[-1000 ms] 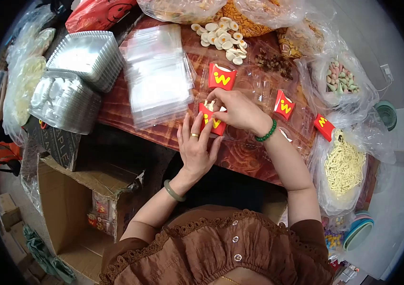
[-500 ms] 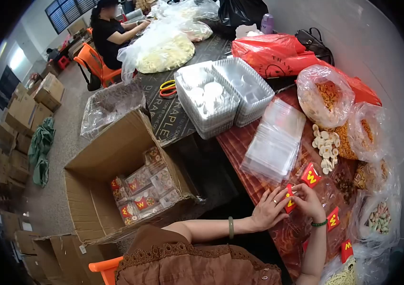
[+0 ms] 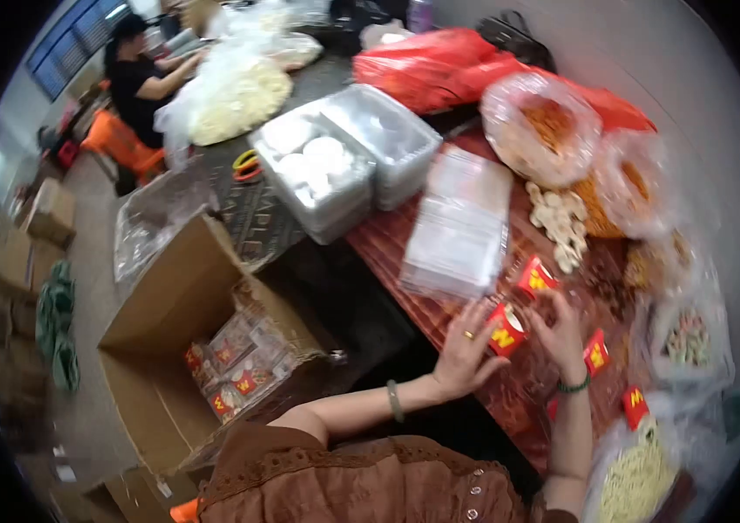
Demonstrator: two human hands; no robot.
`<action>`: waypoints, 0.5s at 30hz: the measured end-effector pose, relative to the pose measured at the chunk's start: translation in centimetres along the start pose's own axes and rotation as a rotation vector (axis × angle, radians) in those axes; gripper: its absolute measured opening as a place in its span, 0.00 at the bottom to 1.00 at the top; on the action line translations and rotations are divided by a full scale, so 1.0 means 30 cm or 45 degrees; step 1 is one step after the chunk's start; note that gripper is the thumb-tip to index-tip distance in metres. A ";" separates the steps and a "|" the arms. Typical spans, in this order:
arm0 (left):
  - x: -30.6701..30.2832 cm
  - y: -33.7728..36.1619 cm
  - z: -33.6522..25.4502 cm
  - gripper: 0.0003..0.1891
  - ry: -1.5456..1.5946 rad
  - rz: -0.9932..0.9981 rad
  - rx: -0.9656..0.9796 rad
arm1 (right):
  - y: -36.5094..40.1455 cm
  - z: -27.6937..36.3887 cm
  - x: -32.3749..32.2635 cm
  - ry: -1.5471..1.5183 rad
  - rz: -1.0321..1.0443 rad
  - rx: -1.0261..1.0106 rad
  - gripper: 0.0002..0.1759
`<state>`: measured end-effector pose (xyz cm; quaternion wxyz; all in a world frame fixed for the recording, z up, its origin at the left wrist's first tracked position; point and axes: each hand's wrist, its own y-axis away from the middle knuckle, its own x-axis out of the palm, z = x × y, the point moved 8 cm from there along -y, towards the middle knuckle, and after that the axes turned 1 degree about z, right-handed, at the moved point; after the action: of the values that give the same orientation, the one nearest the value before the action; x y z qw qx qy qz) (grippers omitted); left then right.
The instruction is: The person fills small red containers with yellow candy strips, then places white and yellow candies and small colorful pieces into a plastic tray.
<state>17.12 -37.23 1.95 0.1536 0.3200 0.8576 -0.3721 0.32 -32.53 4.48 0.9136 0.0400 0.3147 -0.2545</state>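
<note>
A small red carton with a yellow W-like mark stands between my hands, its pale inside showing at the top. My left hand, with a ring and a bangle on its arm, grips the carton from the left, fingers along one side and thumb lower down. Just right of the carton is my right hand, its thumb and fingers apart and nothing visible between them. Another red carton lies beyond my hands, and one more is beside my right wrist. A stack of clear plastic bags lies farther up the table.
An open cardboard box on the left holds several clear packs. Clear trays stand at the table's back. Bags of orange pieces, pale rings and noodle-like pieces line the right. Another person sits far left.
The view has shifted, so the table items appear farther left and up. The carton now shows its opened top. My right hand has drawn away from it and its fingers have spread.
</note>
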 end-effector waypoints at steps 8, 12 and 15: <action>-0.030 -0.407 0.027 0.21 0.215 -0.061 0.089 | -0.089 -0.191 -0.365 0.207 -0.286 0.071 0.12; 0.226 -0.628 0.147 0.19 0.204 0.165 0.102 | -0.224 -0.363 -0.366 0.152 -0.315 0.170 0.14; 0.396 -0.759 0.207 0.23 0.032 0.272 0.126 | -0.306 -0.423 -0.345 0.219 -0.346 0.195 0.14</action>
<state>-6.71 -48.43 4.09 0.1654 0.4215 0.8011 -0.3915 -18.19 -32.96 1.30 0.8347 0.0884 0.3739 -0.3944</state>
